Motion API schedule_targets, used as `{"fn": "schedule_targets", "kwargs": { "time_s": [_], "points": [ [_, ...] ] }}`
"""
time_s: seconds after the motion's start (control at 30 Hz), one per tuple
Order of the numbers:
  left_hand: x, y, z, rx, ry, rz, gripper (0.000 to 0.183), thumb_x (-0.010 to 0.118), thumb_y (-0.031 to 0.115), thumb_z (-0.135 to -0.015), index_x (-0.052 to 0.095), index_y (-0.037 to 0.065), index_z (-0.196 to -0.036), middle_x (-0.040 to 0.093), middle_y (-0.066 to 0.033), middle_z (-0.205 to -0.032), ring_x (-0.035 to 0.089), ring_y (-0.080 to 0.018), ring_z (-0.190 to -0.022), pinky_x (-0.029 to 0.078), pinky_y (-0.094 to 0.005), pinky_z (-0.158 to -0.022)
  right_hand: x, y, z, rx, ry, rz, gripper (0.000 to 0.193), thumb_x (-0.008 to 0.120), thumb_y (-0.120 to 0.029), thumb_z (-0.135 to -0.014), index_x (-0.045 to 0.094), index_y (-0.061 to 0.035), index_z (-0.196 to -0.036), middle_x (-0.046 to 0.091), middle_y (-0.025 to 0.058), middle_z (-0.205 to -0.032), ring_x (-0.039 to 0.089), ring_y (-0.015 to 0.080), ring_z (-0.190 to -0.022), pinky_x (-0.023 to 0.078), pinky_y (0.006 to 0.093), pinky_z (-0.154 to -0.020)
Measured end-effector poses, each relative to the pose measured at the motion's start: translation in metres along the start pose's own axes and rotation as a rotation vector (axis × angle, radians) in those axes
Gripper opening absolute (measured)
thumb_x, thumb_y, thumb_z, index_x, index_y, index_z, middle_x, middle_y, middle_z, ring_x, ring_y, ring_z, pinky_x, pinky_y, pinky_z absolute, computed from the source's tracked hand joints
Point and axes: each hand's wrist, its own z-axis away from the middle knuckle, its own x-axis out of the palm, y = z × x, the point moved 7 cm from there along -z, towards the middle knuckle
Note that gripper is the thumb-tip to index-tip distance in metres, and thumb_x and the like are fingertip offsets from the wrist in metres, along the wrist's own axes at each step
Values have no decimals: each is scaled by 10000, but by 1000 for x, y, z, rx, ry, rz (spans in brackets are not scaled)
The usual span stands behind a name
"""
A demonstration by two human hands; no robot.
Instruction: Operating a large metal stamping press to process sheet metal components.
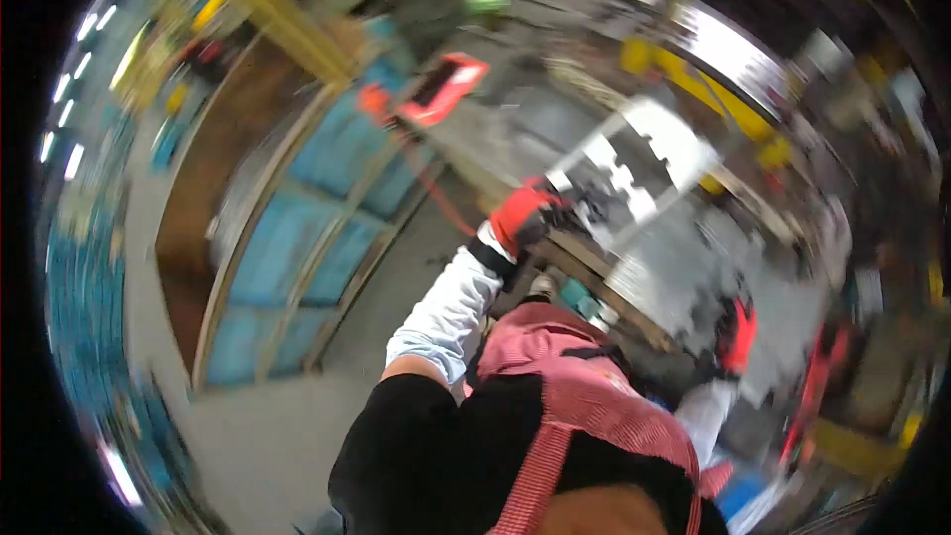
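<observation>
Left hand (523, 215) in a red and black work glove, just right of the frame's centre, fingers closed over the near left edge of a large shiny sheet-metal panel (649, 173); a white sleeve cover running from the wrist down to a black upper sleeve in the lower middle. Right hand (736, 334) in a matching red and black glove, lower right of centre, pressed against the panel's lower right edge; grip too blurred to tell whether closed round the edge or only laid on it. Panel itself tilted, stretching from the centre toward the right of the frame, pale grey and mirror-like, with dark blocky reflections across its upper part and a smeared, mottled sheen lower down; edges soft from motion blur. Under and behind it, a grey workbench surface (535, 129) slanting up toward the top centre. A red flat rectangular object with a dark face (443, 89) up and left of the left hand, on that surface, with a thin red cord trailing down from it. A pink checked apron (584, 386) over black clothing at the bottom centre. Blue panels in a pale frame (297, 238) filling the left half, grey floor below them. Yellow painted steel beams (693, 79) at the upper right.
</observation>
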Motion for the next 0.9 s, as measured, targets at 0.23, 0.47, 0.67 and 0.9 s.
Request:
{"fn": "schedule_targets", "kwargs": {
  "time_s": [0.23,0.47,0.67,0.9],
  "points": [
    [-172,78,219,-661,49,-352,231,633,176,-660,658,31,-838,601,-151,-847,572,-304,-807,456,-379,-729,2,-2,0,-88,-214,71,230,554,-177,-831,572,-19,-997,395,-51,-538,335,30,-411,226,201,-376],
    [-372,-8,238,-555,1257,770,506,521,433,-855,461,17,-1138,581,-129,-998,586,-274,-883,487,-400,-818,42,-20,-5,-107,-282,182,224,555,-181,-833,579,-31,-998,392,-53,-544,345,39,-427,245,207,-393],
    [-265,-110,103,-858,846,909,488,416,377,-913,401,18,-1243,478,-172,-1232,489,-340,-1107,392,-436,-968,79,-37,21,-32,-273,28,520,557,-108,-819,363,-31,-1295,629,80,-891,477,77,-540,397,226,-463],
    [19,-81,69,-902,-351,892,447,386,269,-931,376,13,-1297,530,-121,-1185,556,-194,-1007,447,-322,-858,114,-33,18,-65,-426,129,498,610,-75,-790,456,-62,-1263,466,-43,-671,431,49,-544,371,211,-475]
  ]
}}
